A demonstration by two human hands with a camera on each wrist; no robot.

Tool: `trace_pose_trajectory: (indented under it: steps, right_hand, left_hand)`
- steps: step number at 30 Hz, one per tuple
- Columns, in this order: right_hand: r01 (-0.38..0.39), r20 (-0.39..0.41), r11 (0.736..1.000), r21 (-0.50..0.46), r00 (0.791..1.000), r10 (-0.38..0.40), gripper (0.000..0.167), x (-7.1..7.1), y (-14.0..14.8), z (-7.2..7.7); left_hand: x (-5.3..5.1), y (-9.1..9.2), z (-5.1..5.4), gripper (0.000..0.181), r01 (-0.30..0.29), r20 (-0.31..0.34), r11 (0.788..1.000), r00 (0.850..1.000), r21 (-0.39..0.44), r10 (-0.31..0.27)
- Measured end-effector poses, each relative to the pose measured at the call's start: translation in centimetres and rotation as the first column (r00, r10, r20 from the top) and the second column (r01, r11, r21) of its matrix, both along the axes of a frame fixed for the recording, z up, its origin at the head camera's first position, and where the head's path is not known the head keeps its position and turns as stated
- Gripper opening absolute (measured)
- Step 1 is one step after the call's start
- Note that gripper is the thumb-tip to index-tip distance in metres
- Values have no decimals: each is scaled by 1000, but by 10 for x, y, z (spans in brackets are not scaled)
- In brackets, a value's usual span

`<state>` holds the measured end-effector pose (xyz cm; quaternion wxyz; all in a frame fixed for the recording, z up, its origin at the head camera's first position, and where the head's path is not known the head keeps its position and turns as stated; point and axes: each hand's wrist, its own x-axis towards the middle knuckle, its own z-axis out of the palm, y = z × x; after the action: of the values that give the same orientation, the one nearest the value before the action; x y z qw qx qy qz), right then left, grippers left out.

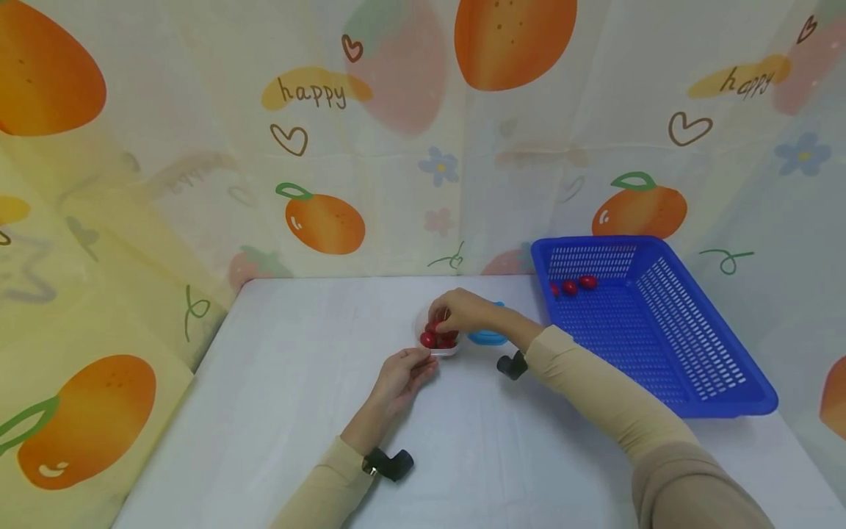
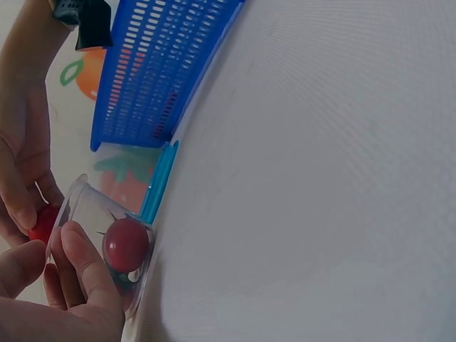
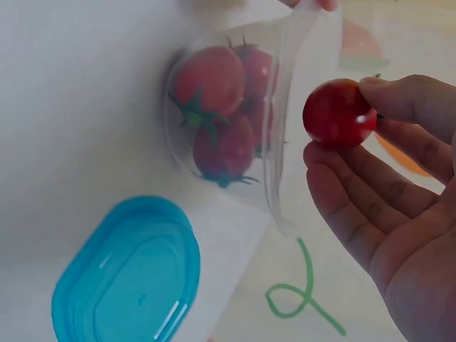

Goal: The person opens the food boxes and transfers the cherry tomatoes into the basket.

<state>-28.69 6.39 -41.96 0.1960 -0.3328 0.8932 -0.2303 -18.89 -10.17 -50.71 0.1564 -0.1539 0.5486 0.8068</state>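
A clear plastic container [image 1: 444,353] stands on the table with several red cherry tomatoes [image 3: 210,82] inside, some with green stems. My left hand [image 1: 399,378] holds its near side, thumb and fingers at the rim. Between thumb and fingertips my right hand [image 1: 463,310] pinches one cherry tomato [image 3: 335,117], just outside the container's open mouth in the right wrist view. From the head, that hand partly covers the container. Beside the container lies a blue lid [image 3: 146,271], partly behind the right wrist in the head view.
To the right is a blue perforated basket [image 1: 608,334], with 3 red tomatoes [image 1: 570,287] visible in its far left corner. A printed curtain [image 1: 396,169] hangs behind the white table [image 1: 297,330]. My right forearm reaches across the basket's near left side.
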Motion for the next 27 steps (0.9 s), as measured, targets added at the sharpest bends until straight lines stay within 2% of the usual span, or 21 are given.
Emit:
trace_pose_trajectory:
  steps: [6, 17, 22, 27]
  right_hand:
    - [4, -26, 1000, -19, 1000, -5, 24, -2, 8, 9]
    - [70, -15, 995, -72, 997, -71, 24, -6, 29, 26]
    - [106, -34, 991, -82, 993, -109, 26, -8, 39, 36]
    - [117, -55, 984, -131, 991, -125, 29, -9, 53, 46]
  left_hand:
    - [-1, -1, -1, 26, 5, 11, 1000, 1000, 1, -5]
    - [1, -1, 1, 28, -2, 28, 1000, 1000, 15, 1]
    - [1, -1, 2, 31, -4, 35, 1000, 999, 9, 4]
    - [2, -1, 1, 29, -2, 30, 1000, 1000, 19, 1]
